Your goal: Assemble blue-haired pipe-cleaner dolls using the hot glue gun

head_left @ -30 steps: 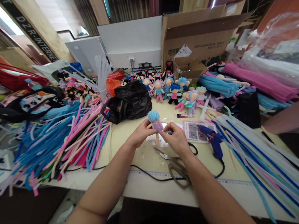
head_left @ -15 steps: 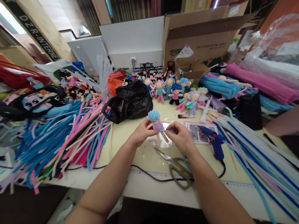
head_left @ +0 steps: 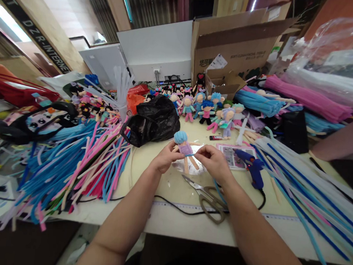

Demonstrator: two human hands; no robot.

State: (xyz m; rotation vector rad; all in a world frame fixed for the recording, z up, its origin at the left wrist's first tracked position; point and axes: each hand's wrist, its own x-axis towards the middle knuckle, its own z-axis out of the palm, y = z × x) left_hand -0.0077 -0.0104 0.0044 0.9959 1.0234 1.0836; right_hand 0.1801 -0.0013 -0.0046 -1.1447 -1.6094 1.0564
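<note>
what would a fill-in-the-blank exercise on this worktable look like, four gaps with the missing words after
The doll held in the left hand has ____ hair.
The glue gun lies to the ____ of the right hand.
The crumpled plastic bag beyond the left hand is ____.
The cutting tool lying on the table near the right forearm is a pair of ____.

Missing words: blue; right; black; scissors.

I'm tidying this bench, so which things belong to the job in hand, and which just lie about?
In the job:
- doll (left hand)
- blue strip (right hand)
- probably scissors, glue gun

Likely lying about:
- black bag
- cardboard box
- clear plastic
</note>
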